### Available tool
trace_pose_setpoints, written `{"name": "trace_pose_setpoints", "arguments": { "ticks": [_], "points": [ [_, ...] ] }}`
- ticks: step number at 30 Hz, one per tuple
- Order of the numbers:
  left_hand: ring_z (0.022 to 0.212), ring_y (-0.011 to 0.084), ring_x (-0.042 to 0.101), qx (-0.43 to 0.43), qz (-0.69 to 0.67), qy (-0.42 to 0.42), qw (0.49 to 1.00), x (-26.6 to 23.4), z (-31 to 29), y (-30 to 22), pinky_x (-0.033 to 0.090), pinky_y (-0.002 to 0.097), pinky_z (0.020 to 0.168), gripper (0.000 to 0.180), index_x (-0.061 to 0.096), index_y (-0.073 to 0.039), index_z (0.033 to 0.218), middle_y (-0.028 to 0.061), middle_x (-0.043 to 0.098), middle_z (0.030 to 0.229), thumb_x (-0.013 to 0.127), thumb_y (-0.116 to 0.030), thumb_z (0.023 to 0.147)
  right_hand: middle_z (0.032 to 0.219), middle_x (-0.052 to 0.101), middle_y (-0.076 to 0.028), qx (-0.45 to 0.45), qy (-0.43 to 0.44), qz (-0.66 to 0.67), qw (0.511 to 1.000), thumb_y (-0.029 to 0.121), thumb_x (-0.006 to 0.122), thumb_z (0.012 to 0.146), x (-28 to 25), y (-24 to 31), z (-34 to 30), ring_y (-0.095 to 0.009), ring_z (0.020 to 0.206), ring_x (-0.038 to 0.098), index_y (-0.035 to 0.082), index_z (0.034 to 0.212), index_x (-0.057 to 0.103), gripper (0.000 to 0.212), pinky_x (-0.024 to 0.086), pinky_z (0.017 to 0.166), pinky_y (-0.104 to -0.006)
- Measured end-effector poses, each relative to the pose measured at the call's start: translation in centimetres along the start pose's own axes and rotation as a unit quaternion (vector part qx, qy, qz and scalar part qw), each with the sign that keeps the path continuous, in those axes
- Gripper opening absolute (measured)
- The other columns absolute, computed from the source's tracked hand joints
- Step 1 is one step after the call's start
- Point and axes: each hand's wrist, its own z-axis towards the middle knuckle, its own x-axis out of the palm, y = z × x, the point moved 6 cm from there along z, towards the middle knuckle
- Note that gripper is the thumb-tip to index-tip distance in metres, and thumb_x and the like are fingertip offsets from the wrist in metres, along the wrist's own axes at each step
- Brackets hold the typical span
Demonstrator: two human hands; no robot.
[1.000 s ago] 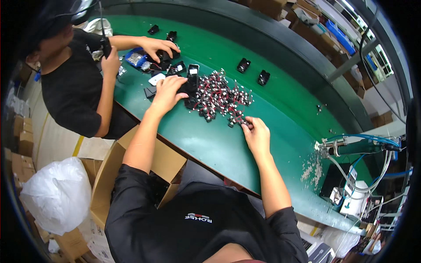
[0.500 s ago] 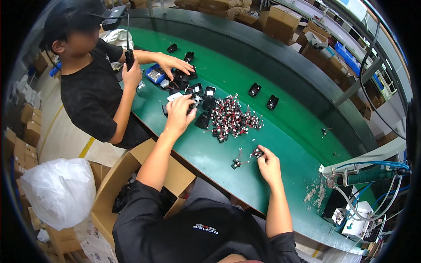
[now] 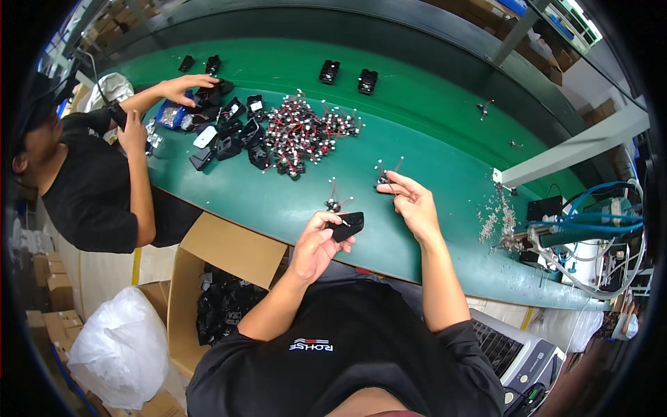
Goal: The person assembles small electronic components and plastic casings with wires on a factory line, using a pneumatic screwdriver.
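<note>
My left hand grips a black plastic housing in front of me, near the table's front edge. To its right, my right hand pinches a small black part with red wires and white connectors. Just beyond the housing lies a similar wired part on the green table. Farther off is a large pile of these wired parts. Several black housings lie left of that pile.
At the left, a co-worker's hand reaches over the housings beside a blue tray. An open carton of black parts stands at the table's front. To the right are a metal post, scattered bits and a machine with hoses.
My left hand has come back from the housings toward me, now with a black housing. My right hand has raised a wired part off the table. The view has swung to the right.
</note>
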Motion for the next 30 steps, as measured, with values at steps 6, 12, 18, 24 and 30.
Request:
{"name": "trace_pose_setpoints", "arguments": {
  "ticks": [6,12,18,24,30],
  "points": [
    [0.1,0.026,0.063,-0.029,0.06,-0.029,0.997,-0.6,4.0,0.2,0.053,0.0376,0.081,0.02,0.051,-0.006,0.12,0.0144,0.058,0.126,0.051,-0.015,0.102,0.117,0.074,-0.014,-0.011,0.095,-0.006,0.995,-0.013,0.045,0.079,0.4,0.8,-1.5,-0.015,0.113,0.063,0.009,0.155,0.043,0.079,0.046,0.097,-0.0313],
    [0.093,0.0231,0.061,0.098,0.099,-0.032,0.99,-0.2,6.5,-1.7,0.048,0.034,0.076,0.042,0.048,-0.006,0.133,0.0164,0.059,0.127,0.054,-0.015,0.092,0.111,0.073,-0.012,-0.005,0.135,-0.014,0.991,-0.014,0.047,0.076,0.6,0.8,-1.2,-0.009,0.085,0.062,0.011,0.159,0.035,0.087,0.048,0.079,-0.0243],
    [0.102,0.0338,0.065,0.063,0.073,0.031,0.995,-0.1,5.3,-1.4,0.054,0.0416,0.082,0.06,0.037,-0.008,0.148,0.022,0.057,0.13,0.058,-0.025,0.095,0.118,0.065,-0.012,-0.098,0.107,-0.021,0.989,-0.013,0.047,0.076,0.6,1.3,-1.9,-0.003,0.067,0.046,0.009,0.16,0.033,0.088,0.041,0.061,-0.0184],
    [0.109,0.0404,0.066,0.016,0.055,0.036,0.998,-0.1,4.8,-0.7,0.057,0.0446,0.085,0.058,0.037,-0.006,0.149,0.0239,0.056,0.136,0.057,-0.023,0.098,0.114,0.061,-0.01,-0.054,0.087,0.108,0.989,-0.011,0.055,0.087,-0.6,0.0,-3.0,-0.009,0.078,0.057,0.002,0.151,0.042,0.067,0.051,0.069,-0.0227],
    [0.122,0.0432,0.06,-0.06,-0.206,0.031,0.976,0.6,3.2,0.1,0.06,0.0463,0.095,0.064,0.018,-0.009,0.163,0.0215,0.048,0.148,0.048,-0.027,0.109,0.117,0.055,-0.008,-0.082,0.047,0.148,0.984,-0.018,0.059,0.091,-2.4,0.1,-8.5,-0.022,0.112,0.068,-0.003,0.135,0.058,0.046,0.057,0.098,-0.035]
  ]
}}
